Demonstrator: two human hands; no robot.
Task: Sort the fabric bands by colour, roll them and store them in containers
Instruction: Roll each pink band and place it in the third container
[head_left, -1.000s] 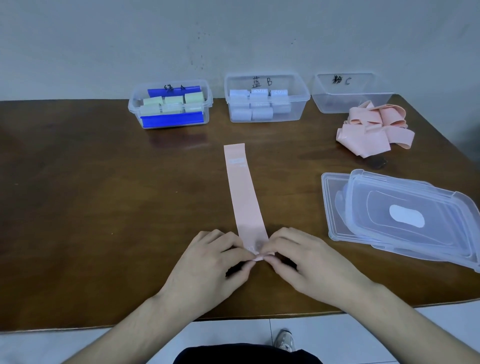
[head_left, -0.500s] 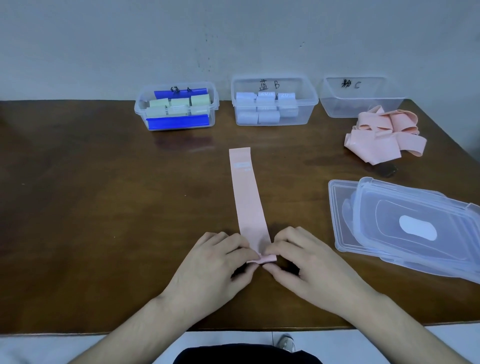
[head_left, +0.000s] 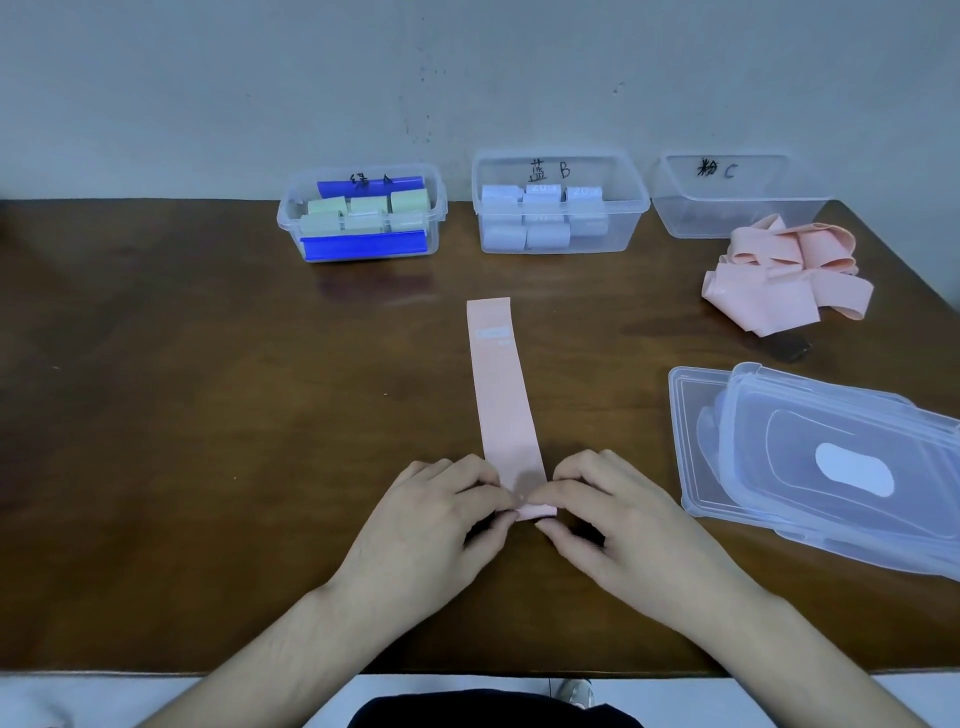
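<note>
A pink fabric band (head_left: 501, 395) lies flat and straight on the brown table (head_left: 182, 415), running away from me. Its near end is turned over into a small roll (head_left: 535, 511). My left hand (head_left: 436, 525) and my right hand (head_left: 618, 519) pinch that roll from either side with fingertips and thumbs. A heap of loose pink bands (head_left: 779, 280) lies at the back right. Behind it stands the clear container marked C (head_left: 727, 202), holding nothing that I can see.
Container A (head_left: 363, 215) holds green rolls and blue pieces. Container B (head_left: 558, 208) holds pale blue rolls. Two stacked clear lids (head_left: 831, 462) lie right of my hands. A small dark object (head_left: 792, 347) sits near the pink heap.
The near end of the pink band has been folded over into a small roll between my fingertips. Both hands stay at that end.
</note>
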